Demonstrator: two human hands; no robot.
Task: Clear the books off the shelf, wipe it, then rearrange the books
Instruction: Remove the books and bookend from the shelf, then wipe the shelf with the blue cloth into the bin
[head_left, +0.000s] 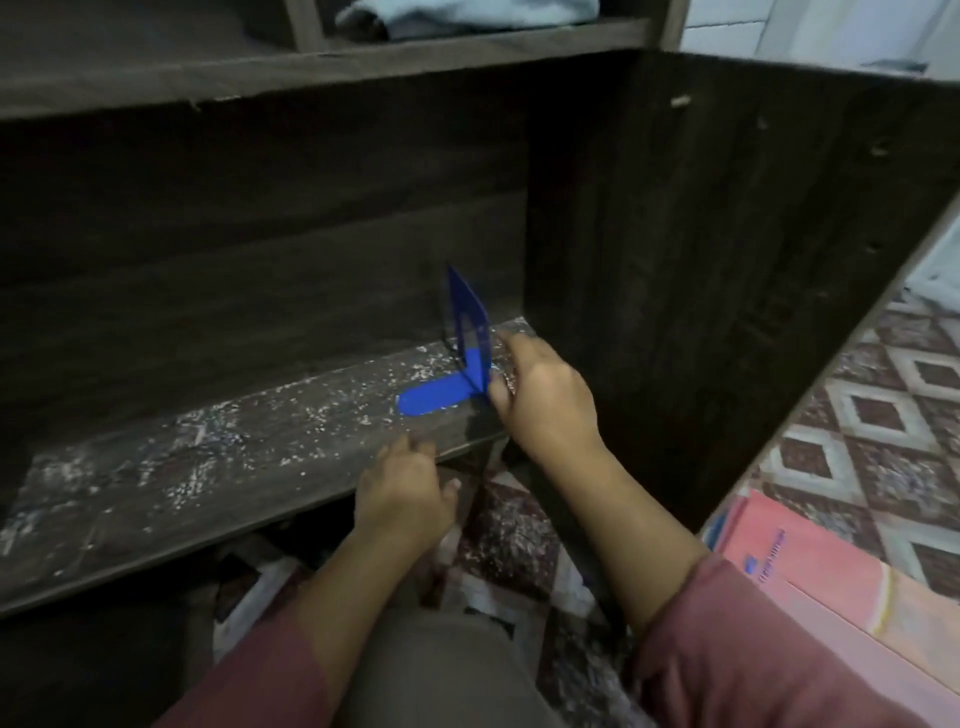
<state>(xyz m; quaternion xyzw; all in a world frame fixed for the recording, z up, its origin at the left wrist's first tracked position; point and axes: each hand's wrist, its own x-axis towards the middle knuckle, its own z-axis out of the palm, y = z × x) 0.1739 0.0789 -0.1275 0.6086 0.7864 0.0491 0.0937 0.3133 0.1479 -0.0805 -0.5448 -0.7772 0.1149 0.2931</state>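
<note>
- Dust and pale specks are seen all over the dark wood-grain shelf board (208, 467), which carries no books. Clearing is judged done and wiping not yet begun.
- One blue L-shaped metal bookend (436, 397) is seen standing on the board, with its flat tongue laid leftward along the wood and its plate raised upright.
- The right hand (545, 395) is closed round the bookend's upright plate near the bend, with the thumb at the near edge and the fingers at the far edge. This grip is presumably taken so the bookend can be lifted away before wiping.
- The left hand (402, 493) is held below and left of the bookend, at the board's front lip, with fingers loosely bent and nothing gripped. Whether the lip is touched cannot be told, though steadying is the likely purpose.
- Pink-covered books (779, 566) are laid flat on the patterned tiled floor (883, 415), well right of the bookend and beyond the cabinet's side wall, presumably to be spared the dust.
- A pale blue folded cloth (467, 13) is seen in the compartment high above the bookend.
</note>
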